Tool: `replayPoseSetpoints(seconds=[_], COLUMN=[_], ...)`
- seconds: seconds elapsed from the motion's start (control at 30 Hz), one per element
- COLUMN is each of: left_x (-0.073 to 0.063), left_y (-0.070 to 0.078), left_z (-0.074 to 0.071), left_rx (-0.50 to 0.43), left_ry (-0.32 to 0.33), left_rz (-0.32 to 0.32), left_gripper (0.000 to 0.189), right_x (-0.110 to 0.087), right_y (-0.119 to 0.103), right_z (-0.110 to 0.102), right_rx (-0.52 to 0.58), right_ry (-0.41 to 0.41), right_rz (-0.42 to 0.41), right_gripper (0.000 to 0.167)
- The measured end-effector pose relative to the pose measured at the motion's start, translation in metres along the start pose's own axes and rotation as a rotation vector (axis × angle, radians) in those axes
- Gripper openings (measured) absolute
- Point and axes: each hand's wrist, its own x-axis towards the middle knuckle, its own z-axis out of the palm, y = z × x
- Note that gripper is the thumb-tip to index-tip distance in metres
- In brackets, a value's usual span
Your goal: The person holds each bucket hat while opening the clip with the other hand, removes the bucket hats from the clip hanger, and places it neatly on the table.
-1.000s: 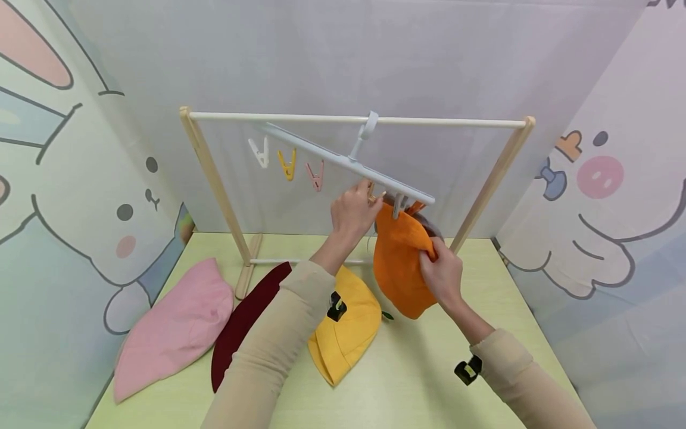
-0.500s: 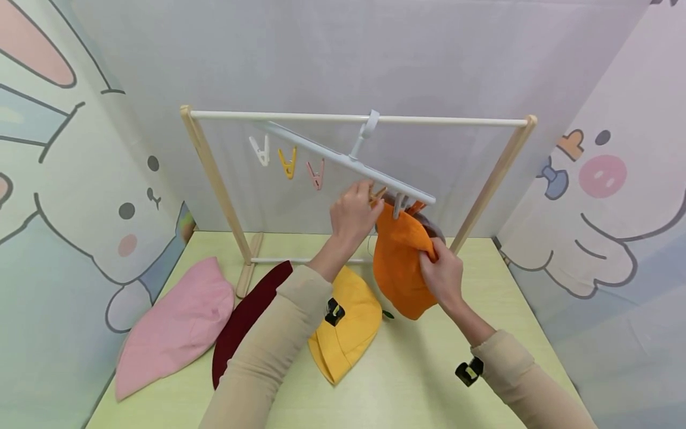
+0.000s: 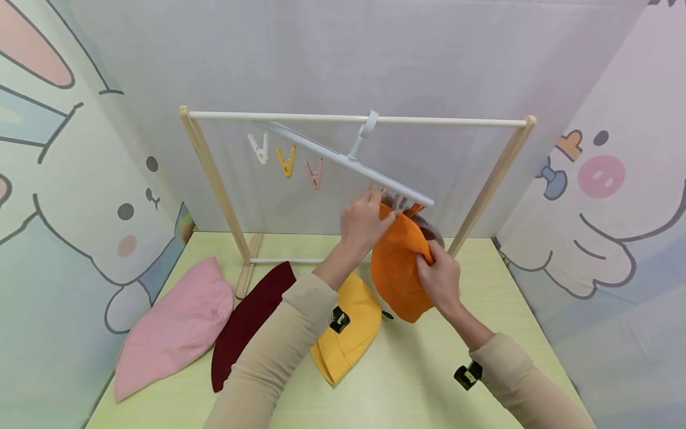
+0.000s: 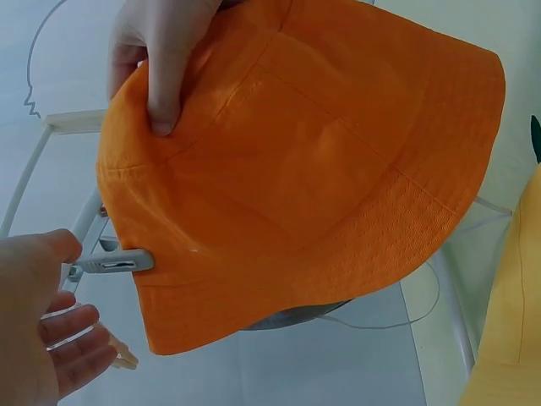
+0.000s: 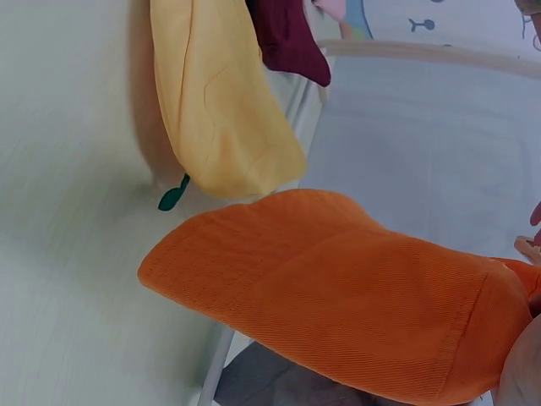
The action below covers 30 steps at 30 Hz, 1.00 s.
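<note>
An orange bucket hat (image 3: pixel 399 268) hangs below the right half of a tilted white clip hanger (image 3: pixel 343 159). My right hand (image 3: pixel 440 275) pinches the hat's crown, thumb on the outside in the left wrist view. A grey clothespin (image 4: pixel 127 260) sits on the hat's edge. My left hand (image 3: pixel 364 223) is beside that clothespin; in the left wrist view its thumb is near the clothespin's end and its fingers are spread, holding nothing. Below those fingers shows a tan clothespin (image 4: pixel 122 351). An orange clothespin (image 3: pixel 415 209) and a grey cloth item (image 3: pixel 433 232) are behind the hat.
White, yellow and pink clothespins (image 3: pixel 314 174) hang on the hanger's left half. The hanger hooks over the white bar (image 3: pixel 284 117) of a wooden-legged rack. Pink (image 3: pixel 177 330), dark red (image 3: pixel 252 319) and yellow (image 3: pixel 351 322) hats lie on the table (image 3: pixel 418 381), left to middle.
My left hand has left the tan clothespin and moved slightly right and down towards the grey one. My right hand keeps its hold on the orange hat, which has shifted slightly left.
</note>
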Motion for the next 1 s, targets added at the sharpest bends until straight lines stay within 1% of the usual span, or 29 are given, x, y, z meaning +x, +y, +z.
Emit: replayPoseSetpoints(seconds=[0.17, 0.3, 0.5, 0.8, 1.0], left_x=[0.001, 0.002, 0.004, 0.005, 0.004], left_y=[0.006, 0.008, 0.01, 0.013, 0.017], left_z=[0.003, 0.005, 0.007, 0.012, 0.013], left_rx=[-0.002, -0.008, -0.009, 0.026, 0.038], left_ry=[-0.076, -0.105, -0.108, -0.081, -0.063], left_rz=[-0.027, -0.042, -0.049, -0.059, -0.082], left_gripper=[0.043, 0.035, 0.031, 0.034, 0.035], right_x=[-0.002, -0.003, -0.003, -0.004, -0.006], right_y=[-0.002, -0.004, -0.007, -0.015, -0.016], right_z=[0.001, 0.001, 0.0, -0.004, -0.004], right_rx=[0.008, 0.007, -0.003, -0.028, -0.053], right_ry=[-0.012, -0.019, -0.031, -0.093, -0.091], right_rz=[-0.027, -0.045, -0.088, -0.133, -0.191], right_gripper=[0.006, 0.006, 0.006, 0.007, 0.009])
